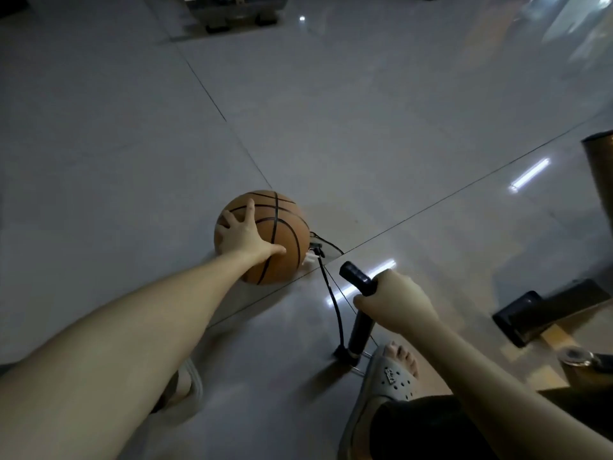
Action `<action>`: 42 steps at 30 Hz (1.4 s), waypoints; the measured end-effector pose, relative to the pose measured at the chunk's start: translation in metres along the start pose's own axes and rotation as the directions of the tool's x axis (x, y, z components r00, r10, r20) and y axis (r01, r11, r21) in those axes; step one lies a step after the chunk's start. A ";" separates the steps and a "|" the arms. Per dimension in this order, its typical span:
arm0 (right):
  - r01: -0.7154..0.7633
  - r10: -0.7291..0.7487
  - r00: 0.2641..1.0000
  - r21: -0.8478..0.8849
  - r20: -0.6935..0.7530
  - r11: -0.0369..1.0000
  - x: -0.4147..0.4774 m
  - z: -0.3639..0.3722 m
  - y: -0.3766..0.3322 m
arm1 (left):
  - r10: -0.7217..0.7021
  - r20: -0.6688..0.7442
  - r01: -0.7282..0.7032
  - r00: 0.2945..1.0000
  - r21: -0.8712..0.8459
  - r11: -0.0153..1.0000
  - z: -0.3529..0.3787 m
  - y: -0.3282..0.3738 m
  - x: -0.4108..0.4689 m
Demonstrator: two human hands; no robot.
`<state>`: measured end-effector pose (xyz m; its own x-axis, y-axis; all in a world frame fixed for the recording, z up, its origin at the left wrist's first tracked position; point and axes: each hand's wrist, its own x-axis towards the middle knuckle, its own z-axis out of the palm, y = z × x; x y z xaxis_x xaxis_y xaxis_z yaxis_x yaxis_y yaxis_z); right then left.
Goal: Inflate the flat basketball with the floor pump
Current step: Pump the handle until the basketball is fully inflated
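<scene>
Basketball (265,237) on floor (365,111): left hand (240,235) spread flat on it (no grip); right hand (394,302) closed round pump handle (358,282), just beside ball.

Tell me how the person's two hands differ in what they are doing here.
The left hand lies open, fingers spread flat on the basketball, while the right hand is closed in a fist around the pump handle. The left hand reaches far forward and low to the floor; the right hand sits nearer the body, above the pump barrel. The left hand steadies, the right hand works the pump. Both are bare.
</scene>
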<state>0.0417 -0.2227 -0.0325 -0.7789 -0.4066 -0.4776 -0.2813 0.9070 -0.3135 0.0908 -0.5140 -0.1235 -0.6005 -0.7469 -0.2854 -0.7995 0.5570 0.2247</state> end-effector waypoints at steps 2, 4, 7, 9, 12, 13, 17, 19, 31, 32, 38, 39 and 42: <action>-0.028 0.028 1.000 0.007 -0.004 1.000 0.002 0.003 0.007 | 0.005 -0.015 -0.005 1.000 -0.003 1.000 0.003 0.001 -0.010; -0.034 0.034 0.999 0.044 0.004 0.998 0.000 -0.005 0.018 | 0.003 -0.013 -0.004 1.000 -0.036 0.999 0.005 0.000 -0.019; 0.062 -0.058 0.995 -0.058 0.078 0.996 -0.018 -0.007 0.008 | -0.031 -0.018 0.030 0.999 -0.058 0.998 0.007 -0.009 -0.029; 0.152 -0.136 0.985 -0.152 0.106 0.977 -0.038 -0.001 -0.011 | -0.060 -0.009 0.059 0.998 -0.084 0.995 0.008 -0.014 -0.037; 0.170 -0.162 0.984 -0.147 0.070 0.974 -0.048 -0.037 -0.038 | -0.098 -0.003 0.097 0.995 -0.094 0.991 0.006 -0.018 -0.047; 0.158 -0.152 0.986 -0.119 0.063 0.980 -0.049 -0.062 -0.046 | -0.116 0.000 0.115 0.993 -0.084 0.990 0.005 -0.019 -0.049; 0.138 -0.141 0.988 0.049 0.063 0.989 -0.059 -0.138 -0.064 | -0.130 -0.014 0.129 0.991 -0.049 0.990 0.001 -0.017 -0.052; 0.121 -0.123 0.991 0.027 0.060 0.992 -0.056 -0.127 -0.058 | -0.094 -0.056 0.095 0.994 0.011 0.995 0.000 -0.016 -0.051; 0.057 -0.061 0.994 -0.038 -0.092 0.998 -0.010 0.004 0.000 | -0.029 -0.060 0.034 0.998 0.089 0.995 0.003 0.014 -0.038; 0.040 -0.042 0.995 -0.024 -0.087 0.999 -0.010 0.003 0.009 | -0.040 -0.045 0.044 0.998 0.088 0.995 0.001 0.014 -0.038; 0.157 -0.155 0.987 -0.098 0.028 0.983 -0.032 -0.007 0.015 | 0.139 -0.037 -0.133 0.990 0.125 0.983 -0.046 0.028 -0.067; 0.189 -0.183 0.981 -0.134 0.058 0.973 -0.036 -0.005 0.006 | 0.257 0.000 -0.256 0.966 0.051 0.965 -0.061 0.040 -0.076; 0.226 -0.220 0.974 -0.136 0.055 0.965 -0.046 -0.031 -0.013 | 0.527 0.304 -0.476 0.794 -0.229 0.849 -0.116 0.087 -0.121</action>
<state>0.0642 -0.2125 0.0188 -0.6657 -0.6018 -0.4411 -0.5235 0.7980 -0.2986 0.0946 -0.4175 0.0381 -0.9008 -0.1888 -0.3911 -0.3906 0.7458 0.5396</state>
